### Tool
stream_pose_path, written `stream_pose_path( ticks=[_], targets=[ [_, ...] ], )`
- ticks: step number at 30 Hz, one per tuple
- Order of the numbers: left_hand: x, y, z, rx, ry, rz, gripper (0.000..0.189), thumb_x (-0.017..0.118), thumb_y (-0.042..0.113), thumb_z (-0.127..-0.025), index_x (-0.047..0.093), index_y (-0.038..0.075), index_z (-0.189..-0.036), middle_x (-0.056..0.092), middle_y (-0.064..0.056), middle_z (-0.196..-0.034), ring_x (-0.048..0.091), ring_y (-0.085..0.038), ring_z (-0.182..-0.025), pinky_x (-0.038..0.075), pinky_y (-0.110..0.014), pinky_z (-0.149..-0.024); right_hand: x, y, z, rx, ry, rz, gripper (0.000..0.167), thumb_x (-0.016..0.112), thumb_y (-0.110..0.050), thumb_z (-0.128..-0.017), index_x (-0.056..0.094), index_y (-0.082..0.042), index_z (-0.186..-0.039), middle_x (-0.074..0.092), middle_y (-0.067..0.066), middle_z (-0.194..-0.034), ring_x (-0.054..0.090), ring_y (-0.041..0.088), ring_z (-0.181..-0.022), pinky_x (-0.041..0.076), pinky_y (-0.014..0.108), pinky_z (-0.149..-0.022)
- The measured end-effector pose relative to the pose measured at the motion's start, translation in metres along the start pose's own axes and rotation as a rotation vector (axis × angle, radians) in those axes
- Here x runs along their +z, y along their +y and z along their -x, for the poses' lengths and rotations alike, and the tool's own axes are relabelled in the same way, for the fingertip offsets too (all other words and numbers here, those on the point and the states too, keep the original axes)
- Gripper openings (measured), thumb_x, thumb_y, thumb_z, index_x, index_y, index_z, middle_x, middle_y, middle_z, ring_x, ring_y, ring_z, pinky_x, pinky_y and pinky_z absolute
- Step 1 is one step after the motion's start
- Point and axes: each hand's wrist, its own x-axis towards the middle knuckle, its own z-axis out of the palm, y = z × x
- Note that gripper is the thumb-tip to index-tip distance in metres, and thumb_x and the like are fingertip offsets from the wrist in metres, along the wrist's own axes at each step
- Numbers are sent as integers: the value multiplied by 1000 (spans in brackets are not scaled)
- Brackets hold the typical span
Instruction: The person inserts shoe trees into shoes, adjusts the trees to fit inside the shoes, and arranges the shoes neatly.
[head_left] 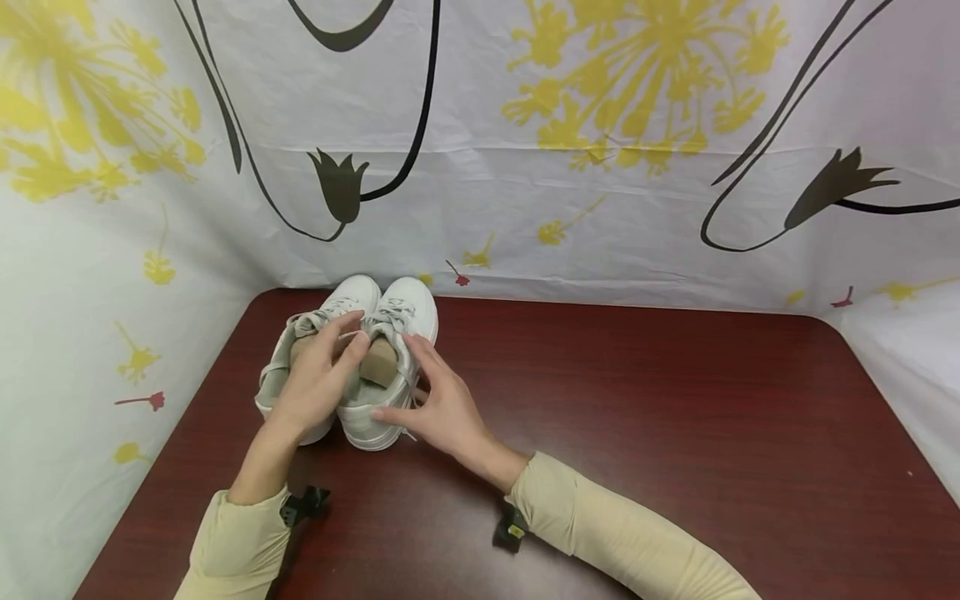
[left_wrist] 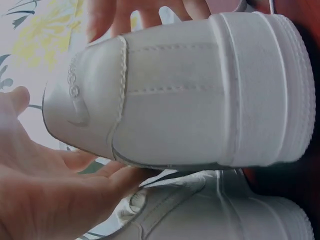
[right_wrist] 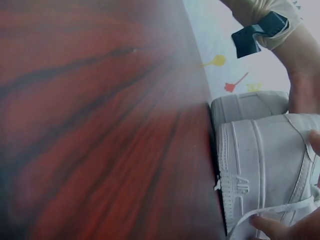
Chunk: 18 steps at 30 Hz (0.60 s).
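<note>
Two white lace-up sneakers stand side by side, toes toward the back wall: a left sneaker [head_left: 273, 383] and a right sneaker [head_left: 411, 304]. My left hand [head_left: 318, 379] reaches over the gap between them, its fingers loosely extended along the right sneaker's inner side, thumb near the opening. On the outer side is my right hand [head_left: 446, 408], thumb at the heel collar and fingers spread along the side. A loose white lace [right_wrist: 275, 209] runs down that side, right at a right fingertip. The heel of the right sneaker [left_wrist: 175, 100] fills the left wrist view.
The sneakers stand at the back left of a dark red wooden table [head_left: 637, 417]. Behind and beside it hangs a white cloth [head_left: 480, 192] with yellow and dark flower prints. Brownish inserts [head_left: 379, 362] show inside the shoes. A black wrist camera [head_left: 303, 505] sits at my left sleeve.
</note>
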Motion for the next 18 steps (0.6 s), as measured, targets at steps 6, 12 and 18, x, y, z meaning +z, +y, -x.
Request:
stream_pose_path(
  ticks=[6,12,18],
  targets=[
    [2,-1,-2,44,8,3,52,46,34,-106,40,7,-150,37,-18,-154,41,-38,-137,35,-51,-111,-2,4,-1,-48,-8,84,102,91,-34,-72,34,-27,-156,28,5,-161,34,15,-142,46,31,-102],
    [6,0,-7,131,26,91,46,49,24,-106,44,2,-146,38,-19,-153,33,-37,-142,26,-52,-116,-8,7,-1,-76,-18,233,101,87,-44,-74,31,-29,-156,31,4,-160,31,14,-144,31,35,-114],
    [12,-1,-10,222,40,16,45,52,21,-104,47,4,-145,36,-17,-155,27,-32,-145,24,-55,-115,-25,8,-2,-83,-48,361,103,81,-53,-77,25,-25,-159,27,1,-162,28,16,-146,29,39,-116]
  ],
)
